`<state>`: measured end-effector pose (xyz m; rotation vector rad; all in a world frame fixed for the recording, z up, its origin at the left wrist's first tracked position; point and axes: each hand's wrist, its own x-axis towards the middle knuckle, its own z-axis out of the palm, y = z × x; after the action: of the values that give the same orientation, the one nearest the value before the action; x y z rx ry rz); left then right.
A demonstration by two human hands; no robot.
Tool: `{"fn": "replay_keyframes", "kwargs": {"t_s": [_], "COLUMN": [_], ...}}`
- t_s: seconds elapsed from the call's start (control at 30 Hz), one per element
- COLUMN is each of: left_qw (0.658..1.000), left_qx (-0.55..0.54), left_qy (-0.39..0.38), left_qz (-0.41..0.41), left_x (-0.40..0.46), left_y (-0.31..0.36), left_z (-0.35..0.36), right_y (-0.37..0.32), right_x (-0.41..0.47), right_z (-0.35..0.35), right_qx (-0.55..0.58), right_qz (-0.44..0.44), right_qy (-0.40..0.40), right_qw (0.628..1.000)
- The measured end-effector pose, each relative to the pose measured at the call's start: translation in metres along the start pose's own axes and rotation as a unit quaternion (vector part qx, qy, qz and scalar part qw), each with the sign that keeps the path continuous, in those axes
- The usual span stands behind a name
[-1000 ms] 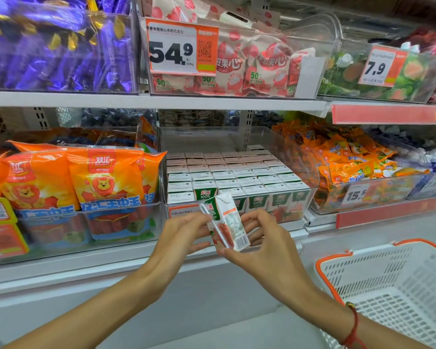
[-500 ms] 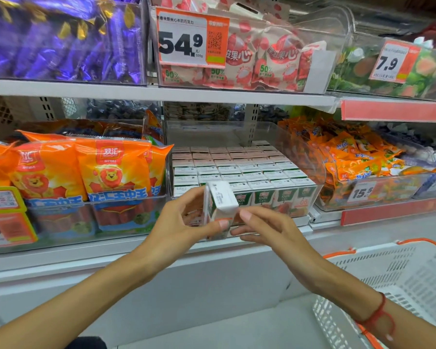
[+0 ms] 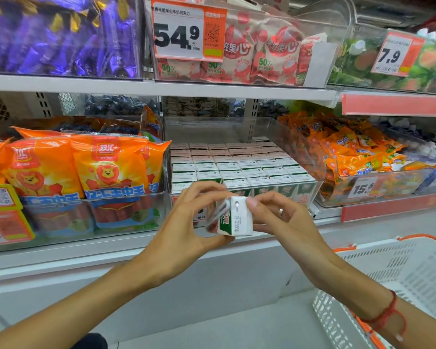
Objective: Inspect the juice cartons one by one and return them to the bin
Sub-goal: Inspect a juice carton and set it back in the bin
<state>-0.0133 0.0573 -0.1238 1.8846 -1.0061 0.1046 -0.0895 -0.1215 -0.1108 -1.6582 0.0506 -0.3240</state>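
A small white and green juice carton point(image 3: 237, 217) is held in front of the shelf, tipped so its top with the printed date faces me. My left hand point(image 3: 186, 217) grips it from the left, thumb under it and fingers over it. My right hand point(image 3: 285, 217) pinches its right side with the fingertips. Behind the hands stands a clear plastic bin point(image 3: 310, 157) filled with several rows of the same cartons point(image 3: 239, 167). The front-left corner of the bin is hidden by my left hand.
A clear bin of orange sausage packs point(image 3: 86, 172) is on the left, a bin of orange snack packets point(image 3: 358, 157) on the right. The upper shelf point(image 3: 161, 88) carries candy bins with price tags. A white basket with an orange rim point(image 3: 400, 278) sits at lower right.
The carton has been turned in both hands from upright to tipped, top face towards me, and brought down and nearer. Both hands stayed on it.
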Motion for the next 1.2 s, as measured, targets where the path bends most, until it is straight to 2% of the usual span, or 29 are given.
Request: {"fn": "replay_keyframes", "kwargs": {"t_s": [0.1, 0.27, 0.33, 0.4, 0.5, 0.57, 0.73, 0.83, 0.97, 1.2], "left_qw": [0.998, 0.963, 0.952, 0.939, 0.908, 0.891, 0.835, 0.802, 0.796, 0.814], "left_qx": [-0.052, -0.218, -0.249, -0.276, -0.317, -0.323, -0.373, -0.382, -0.362, -0.361], "left_qy": [-0.007, 0.044, 0.058, 0.065, 0.074, 0.054, -0.043, -0.092, -0.113, -0.06], "left_qz": [-0.043, -0.15, -0.17, -0.193, -0.264, -0.314, -0.402, -0.449, -0.472, -0.451], "left_x": [0.0, 0.006, 0.007, 0.005, 0.004, 0.004, 0.004, 0.005, 0.006, 0.004], "left_y": [0.0, 0.004, 0.005, 0.007, 0.008, 0.008, 0.009, 0.01, 0.009, 0.007], "left_z": [0.003, -0.003, -0.005, -0.004, -0.003, -0.003, -0.005, -0.005, -0.004, -0.001], "right_y": [0.0, 0.007, 0.01, 0.01, 0.007, 0.006, 0.004, 0.002, 0.002, 0.001], "right_x": [0.001, -0.003, -0.003, -0.002, 0.001, 0.0, 0.0, 0.001, 0.002, 0.001], "right_z": [-0.002, -0.003, -0.003, -0.005, -0.006, -0.005, 0.002, 0.001, -0.001, -0.001], "right_qx": [-0.035, -0.182, -0.244, -0.252, -0.227, -0.199, -0.083, -0.057, -0.054, -0.068], "right_qz": [-0.058, -0.132, -0.158, -0.167, -0.139, -0.119, -0.086, -0.036, 0.037, 0.069], "right_qy": [0.008, -0.109, -0.126, -0.13, -0.152, -0.145, -0.056, -0.012, -0.008, -0.036], "right_qw": [0.998, 0.968, 0.949, 0.944, 0.952, 0.962, 0.991, 0.998, 0.998, 0.995]}}
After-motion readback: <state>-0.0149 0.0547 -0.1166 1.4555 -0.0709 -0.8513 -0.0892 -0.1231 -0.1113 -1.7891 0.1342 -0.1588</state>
